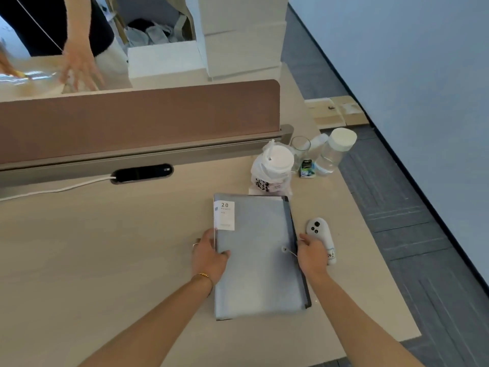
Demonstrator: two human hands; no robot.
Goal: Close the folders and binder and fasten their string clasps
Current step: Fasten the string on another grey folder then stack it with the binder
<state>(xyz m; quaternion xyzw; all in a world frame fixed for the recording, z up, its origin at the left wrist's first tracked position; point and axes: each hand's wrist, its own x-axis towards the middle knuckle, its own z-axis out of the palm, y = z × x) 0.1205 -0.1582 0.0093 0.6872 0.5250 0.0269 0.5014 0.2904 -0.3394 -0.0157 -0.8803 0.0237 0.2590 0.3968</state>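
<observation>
We see one grey folder (260, 258) lying closed on the pale wooden table (105, 247). Our left hand (209, 256) grips its spine edge; our right hand (312, 254) pinches its string (292, 253) beside one button clasp (284, 249). Grey carpet (412, 221) lies beyond.

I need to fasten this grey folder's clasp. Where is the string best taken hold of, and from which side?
Probably pinch the string at its free end, right of the round button, coming in from the folder's right edge. It runs from the button toward the right hand already there, while the left hand holds the opposite edge.
</observation>
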